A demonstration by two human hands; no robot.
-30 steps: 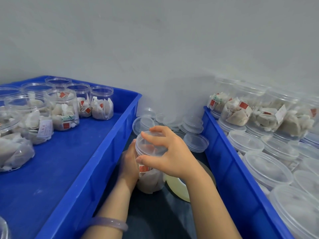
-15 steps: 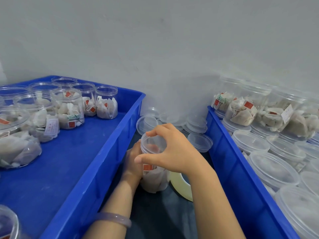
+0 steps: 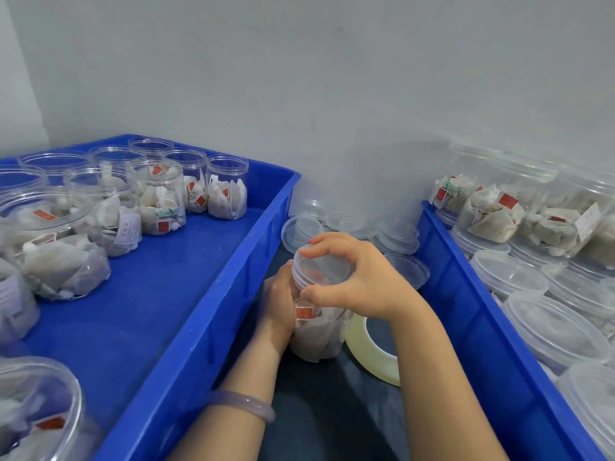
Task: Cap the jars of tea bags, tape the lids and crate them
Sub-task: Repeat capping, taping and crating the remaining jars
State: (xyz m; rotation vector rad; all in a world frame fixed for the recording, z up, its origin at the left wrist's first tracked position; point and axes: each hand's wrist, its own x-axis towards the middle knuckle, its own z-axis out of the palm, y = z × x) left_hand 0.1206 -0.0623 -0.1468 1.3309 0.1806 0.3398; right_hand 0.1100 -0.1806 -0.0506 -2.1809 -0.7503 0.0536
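Clear plastic jar of tea bags (image 3: 316, 331) stands upright on the dark surface between two blue plastic crates. Left hand (image 3: 279, 301) wraps the jar's side, fingers curled close around it. Right hand (image 3: 359, 281) arches over the top, thumb and fingertips pinching the rim of the clear round lid (image 3: 321, 266) seated on the jar mouth. Roll of pale tape (image 3: 372, 347) lies just beside the jar, under the right wrist. Left crate (image 3: 206, 294) holds uncapped jars; right crate (image 3: 466, 294) holds capped ones.
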